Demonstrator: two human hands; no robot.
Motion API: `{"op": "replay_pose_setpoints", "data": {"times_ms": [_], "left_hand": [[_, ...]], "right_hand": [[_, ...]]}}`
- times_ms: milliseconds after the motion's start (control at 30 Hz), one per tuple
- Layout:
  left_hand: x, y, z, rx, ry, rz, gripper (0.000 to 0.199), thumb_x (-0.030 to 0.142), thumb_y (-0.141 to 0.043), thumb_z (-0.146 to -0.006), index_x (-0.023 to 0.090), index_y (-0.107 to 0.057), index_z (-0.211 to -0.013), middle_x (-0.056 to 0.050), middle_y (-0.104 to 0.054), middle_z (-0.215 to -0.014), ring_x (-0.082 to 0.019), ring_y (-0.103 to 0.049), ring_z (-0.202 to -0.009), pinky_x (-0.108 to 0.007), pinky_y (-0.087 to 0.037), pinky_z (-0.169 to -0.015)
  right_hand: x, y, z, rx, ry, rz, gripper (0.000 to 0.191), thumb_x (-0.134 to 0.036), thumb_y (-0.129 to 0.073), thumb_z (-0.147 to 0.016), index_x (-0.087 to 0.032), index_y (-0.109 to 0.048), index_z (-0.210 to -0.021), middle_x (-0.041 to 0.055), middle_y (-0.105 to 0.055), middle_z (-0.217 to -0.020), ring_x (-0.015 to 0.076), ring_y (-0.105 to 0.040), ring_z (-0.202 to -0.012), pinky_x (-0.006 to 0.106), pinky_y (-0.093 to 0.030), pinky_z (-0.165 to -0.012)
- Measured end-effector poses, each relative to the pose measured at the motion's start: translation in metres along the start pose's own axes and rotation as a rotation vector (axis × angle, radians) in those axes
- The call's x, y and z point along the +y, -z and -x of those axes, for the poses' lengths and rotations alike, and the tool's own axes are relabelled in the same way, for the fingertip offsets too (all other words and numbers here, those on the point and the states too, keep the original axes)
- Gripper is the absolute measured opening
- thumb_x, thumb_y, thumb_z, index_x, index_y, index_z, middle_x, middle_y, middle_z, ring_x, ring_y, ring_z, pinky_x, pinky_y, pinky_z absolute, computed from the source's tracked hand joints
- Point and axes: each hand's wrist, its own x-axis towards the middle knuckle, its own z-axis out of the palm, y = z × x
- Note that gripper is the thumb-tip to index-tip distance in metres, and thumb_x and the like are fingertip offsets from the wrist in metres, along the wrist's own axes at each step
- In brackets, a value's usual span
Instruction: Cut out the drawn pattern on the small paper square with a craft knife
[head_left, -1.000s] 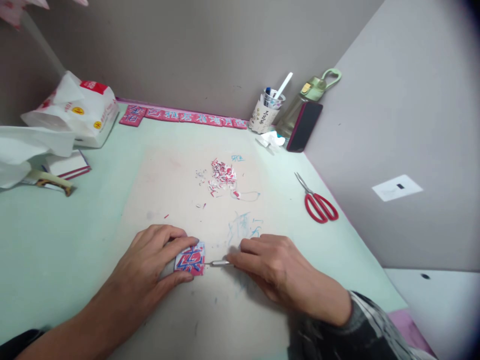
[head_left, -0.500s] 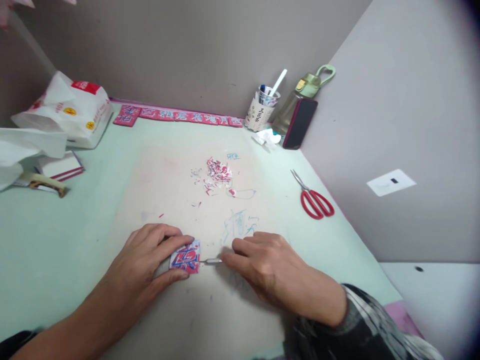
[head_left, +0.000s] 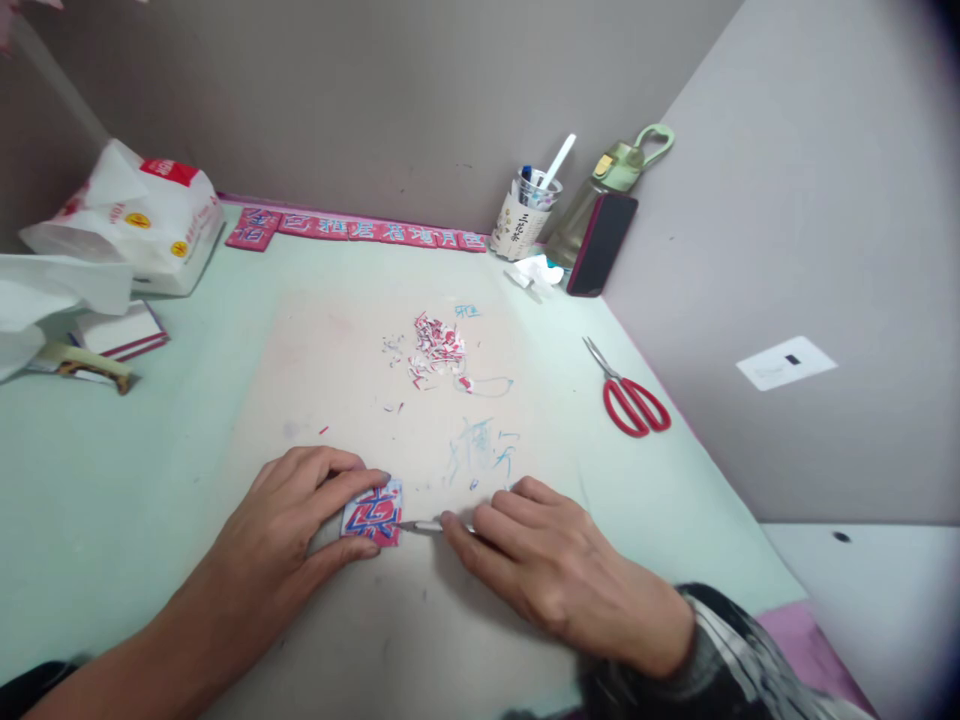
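A small square carving block (head_left: 379, 517), pink and white with blue character lines, lies on the pale work mat. My left hand (head_left: 300, 510) pinches its far and near edges between fingers and thumb. In my right hand (head_left: 529, 560) is a slim metal carving knife (head_left: 424, 526), gripped like a pen. Its tip meets the right side of the block's face. The rest of the handle is hidden inside my fingers. Beyond both hands lies a heap of pink and white shavings (head_left: 439, 343), with blue pen marks (head_left: 480, 445) on the mat nearer my right hand.
Red-handled scissors (head_left: 634, 405) lie to the right. At the back right stand a pen cup (head_left: 517, 225), a green bottle (head_left: 581, 220) and a leaning phone (head_left: 604, 245). Carved pink tiles (head_left: 360, 231) line the rear edge. Tissue packs (head_left: 161, 235) and a yellowish cutter (head_left: 90, 365) sit left.
My right hand has tilted and shifted slightly right and down, exposing more of the knife at a new angle. My left hand still holds the block in nearly the same place.
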Motion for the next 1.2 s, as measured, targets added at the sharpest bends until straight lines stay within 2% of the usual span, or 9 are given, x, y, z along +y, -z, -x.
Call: {"op": "replay_pose_setpoints", "data": {"times_ms": [133, 300, 400, 500, 733, 900, 1067, 1200], "left_hand": [[0.005, 0.001, -0.001, 0.028, 0.022, 0.013, 0.035, 0.048, -0.065, -0.095, 0.034, -0.064, -0.127, -0.004, -0.067, -0.118, -0.029, -0.062, -0.111, -0.042, -0.052, -0.094], [0.009, 0.003, -0.002, 0.034, 0.023, 0.011, 0.036, 0.051, -0.066, -0.095, 0.033, -0.065, -0.126, -0.003, -0.066, -0.117, -0.028, -0.061, -0.110, -0.041, -0.051, -0.093], [0.007, 0.003, -0.001, 0.017, 0.026, 0.004, 0.036, 0.050, -0.065, -0.096, 0.034, -0.063, -0.128, -0.003, -0.065, -0.119, -0.027, -0.060, -0.112, -0.040, -0.051, -0.094], [0.005, 0.002, 0.000, -0.012, 0.027, -0.010, 0.037, 0.049, -0.065, -0.096, 0.036, -0.061, -0.131, -0.002, -0.065, -0.122, -0.026, -0.059, -0.115, -0.040, -0.050, -0.096], [0.007, 0.003, -0.001, 0.001, 0.037, -0.007, 0.036, 0.051, -0.065, -0.095, 0.035, -0.064, -0.128, -0.002, -0.066, -0.119, -0.026, -0.061, -0.112, -0.039, -0.051, -0.095], [0.008, 0.002, -0.001, 0.016, 0.034, 0.010, 0.035, 0.050, -0.065, -0.095, 0.036, -0.065, -0.127, -0.001, -0.067, -0.118, -0.026, -0.061, -0.111, -0.038, -0.051, -0.093], [0.011, 0.000, -0.001, 0.053, 0.055, 0.068, 0.037, 0.054, -0.065, -0.094, 0.032, -0.067, -0.124, -0.004, -0.066, -0.116, -0.028, -0.060, -0.110, -0.042, -0.051, -0.093], [0.014, 0.001, -0.001, 0.046, 0.060, 0.085, 0.035, 0.053, -0.063, -0.096, 0.033, -0.067, -0.125, -0.003, -0.066, -0.117, -0.028, -0.060, -0.111, -0.042, -0.049, -0.095]], "right_hand": [[-0.005, -0.005, 0.003, 0.016, -0.009, -0.022, 0.027, -0.006, -0.041, -0.106, -0.003, -0.065, -0.119, 0.0050, -0.062, -0.080, 0.0190, -0.048, -0.069, 0.036, -0.037, -0.066], [-0.019, -0.022, 0.016, -0.004, -0.317, -0.332, 0.025, -0.012, -0.043, -0.107, -0.013, -0.062, -0.121, 0.0046, -0.062, -0.087, 0.0188, -0.051, -0.071, 0.032, -0.039, -0.063], [-0.024, -0.030, 0.022, 0.053, -0.402, -0.414, 0.021, -0.014, -0.047, -0.106, -0.016, -0.062, -0.120, 0.0046, -0.062, -0.089, 0.0186, -0.054, -0.074, 0.031, -0.041, -0.065], [-0.024, -0.034, 0.025, 0.081, -0.394, -0.384, 0.022, -0.012, -0.047, -0.105, -0.017, -0.061, -0.121, 0.0047, -0.062, -0.089, 0.0186, -0.053, -0.074, 0.031, -0.041, -0.065], [-0.024, -0.038, 0.027, 0.060, -0.355, -0.299, 0.026, -0.009, -0.046, -0.102, -0.017, -0.061, -0.122, 0.0038, -0.058, -0.085, 0.0191, -0.049, -0.071, 0.032, -0.038, -0.063], [-0.024, -0.038, 0.024, 0.104, -0.395, -0.328, 0.025, -0.011, -0.045, -0.103, -0.016, -0.061, -0.122, 0.0056, -0.061, -0.089, 0.0189, -0.052, -0.073, 0.032, -0.041, -0.065], [-0.024, -0.034, 0.018, 0.141, -0.462, -0.474, 0.020, -0.015, -0.048, -0.105, -0.017, -0.063, -0.118, 0.0036, -0.060, -0.086, 0.0172, -0.054, -0.072, 0.030, -0.041, -0.064], [-0.024, -0.036, 0.017, 0.155, -0.467, -0.417, 0.019, -0.014, -0.048, -0.105, -0.018, -0.063, -0.117, 0.0036, -0.060, -0.086, 0.0175, -0.053, -0.072, 0.030, -0.040, -0.064]]}}
